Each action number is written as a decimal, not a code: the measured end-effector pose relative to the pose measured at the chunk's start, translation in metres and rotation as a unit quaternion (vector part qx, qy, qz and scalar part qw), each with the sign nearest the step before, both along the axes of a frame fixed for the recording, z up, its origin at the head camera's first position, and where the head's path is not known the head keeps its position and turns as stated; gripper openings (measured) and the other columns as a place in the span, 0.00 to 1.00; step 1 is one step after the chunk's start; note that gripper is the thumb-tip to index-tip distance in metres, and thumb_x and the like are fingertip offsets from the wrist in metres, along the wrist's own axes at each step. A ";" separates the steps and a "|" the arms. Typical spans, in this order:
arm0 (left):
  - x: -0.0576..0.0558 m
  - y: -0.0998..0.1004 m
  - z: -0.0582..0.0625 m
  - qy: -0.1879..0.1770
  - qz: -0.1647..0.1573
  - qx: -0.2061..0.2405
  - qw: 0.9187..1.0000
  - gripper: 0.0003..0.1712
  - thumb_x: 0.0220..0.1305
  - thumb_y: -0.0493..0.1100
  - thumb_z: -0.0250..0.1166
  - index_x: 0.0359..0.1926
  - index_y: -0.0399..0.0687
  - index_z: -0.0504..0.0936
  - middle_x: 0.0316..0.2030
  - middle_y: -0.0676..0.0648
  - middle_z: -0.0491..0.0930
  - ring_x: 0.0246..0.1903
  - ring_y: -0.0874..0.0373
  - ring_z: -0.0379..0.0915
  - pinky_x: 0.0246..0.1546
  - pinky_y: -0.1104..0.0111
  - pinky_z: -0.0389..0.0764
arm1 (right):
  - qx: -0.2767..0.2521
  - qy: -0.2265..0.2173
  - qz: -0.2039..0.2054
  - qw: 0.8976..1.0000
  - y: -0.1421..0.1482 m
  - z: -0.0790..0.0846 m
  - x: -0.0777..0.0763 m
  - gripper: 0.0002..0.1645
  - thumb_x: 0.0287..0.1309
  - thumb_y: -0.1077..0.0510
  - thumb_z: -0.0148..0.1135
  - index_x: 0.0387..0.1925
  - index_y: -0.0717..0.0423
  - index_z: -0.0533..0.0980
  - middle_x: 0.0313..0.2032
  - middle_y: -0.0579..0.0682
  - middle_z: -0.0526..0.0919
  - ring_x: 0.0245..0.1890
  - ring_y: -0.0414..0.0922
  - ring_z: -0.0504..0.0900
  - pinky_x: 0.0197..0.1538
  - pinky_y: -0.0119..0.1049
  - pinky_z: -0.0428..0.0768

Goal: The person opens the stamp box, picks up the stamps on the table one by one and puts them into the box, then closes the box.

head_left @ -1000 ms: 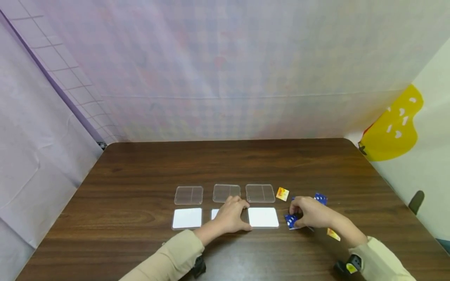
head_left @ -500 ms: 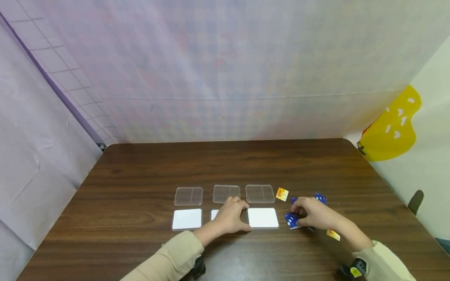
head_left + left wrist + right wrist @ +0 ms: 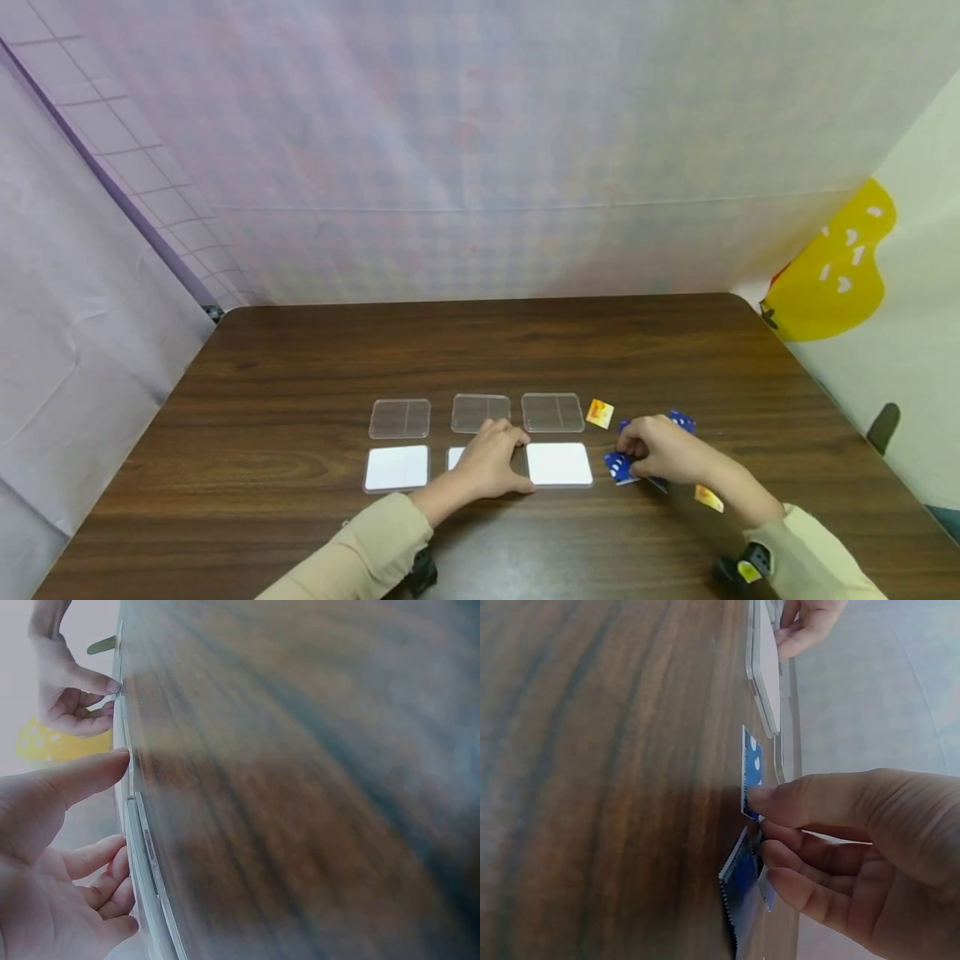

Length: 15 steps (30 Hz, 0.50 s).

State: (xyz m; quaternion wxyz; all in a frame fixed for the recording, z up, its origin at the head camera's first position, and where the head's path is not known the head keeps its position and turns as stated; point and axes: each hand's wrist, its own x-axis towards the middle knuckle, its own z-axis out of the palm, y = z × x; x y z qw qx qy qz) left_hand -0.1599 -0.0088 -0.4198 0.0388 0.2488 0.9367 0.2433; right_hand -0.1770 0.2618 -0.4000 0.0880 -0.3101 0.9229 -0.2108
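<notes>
Writing: marks on the yellow-orange packets are too small to read; the blue packets carry white spots.
Blue packets: at least three, at lower right of the head view: a near blue packet (image 3: 618,467), a far blue packet (image 3: 682,421), and a half-hidden blue packet (image 3: 624,426) behind the fingertips.
Dark packet: one, saw-toothed along its edge, partly under the right hand; the dark packet (image 3: 741,892) fills the lower middle of the right wrist view.
Yellow-orange packets: two, an upper yellow packet (image 3: 600,413) beside the trays and a lower yellow packet (image 3: 708,498) by the right forearm.
Clear trays: three in a row at lower centre, left tray (image 3: 400,418), middle tray (image 3: 476,414), right tray (image 3: 552,413).
White cases: three below them, left case (image 3: 397,468), middle case (image 3: 453,456) mostly covered, right case (image 3: 558,464).
Left hand: left hand (image 3: 487,460) lies over the middle case, thumb and forefinger spread at the right case's left edge.
Right hand: right hand (image 3: 669,451), fingers curled, appears to pinch the near blue packet.
Surface: brown wood-grain surface (image 3: 480,350).
</notes>
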 end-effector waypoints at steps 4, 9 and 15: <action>0.000 0.000 0.000 -0.001 0.000 0.004 1.000 0.34 0.35 0.51 0.76 0.46 0.44 0.78 0.39 0.50 0.74 0.40 0.58 0.66 0.40 0.72 0.71 | 0.006 -0.003 0.005 1.000 -0.004 0.002 -0.003 0.11 0.31 0.67 0.68 0.25 0.58 0.78 0.24 0.43 0.78 0.24 0.35 0.73 0.27 0.28 0.74; 0.000 0.000 -0.001 -0.001 0.000 0.005 1.000 0.34 0.35 0.51 0.76 0.46 0.43 0.78 0.39 0.50 0.74 0.40 0.58 0.66 0.39 0.73 0.71 | 0.012 -0.004 0.002 1.000 -0.007 0.004 -0.002 0.12 0.31 0.67 0.68 0.26 0.59 0.77 0.24 0.44 0.78 0.25 0.37 0.74 0.28 0.29 0.74; 0.000 0.000 -0.002 -0.002 -0.002 0.004 1.000 0.34 0.35 0.52 0.75 0.46 0.44 0.78 0.39 0.50 0.74 0.40 0.58 0.65 0.39 0.73 0.71 | 0.039 0.004 -0.004 0.999 -0.009 0.005 -0.003 0.11 0.31 0.67 0.67 0.23 0.57 0.76 0.22 0.43 0.75 0.24 0.36 0.72 0.28 0.29 0.72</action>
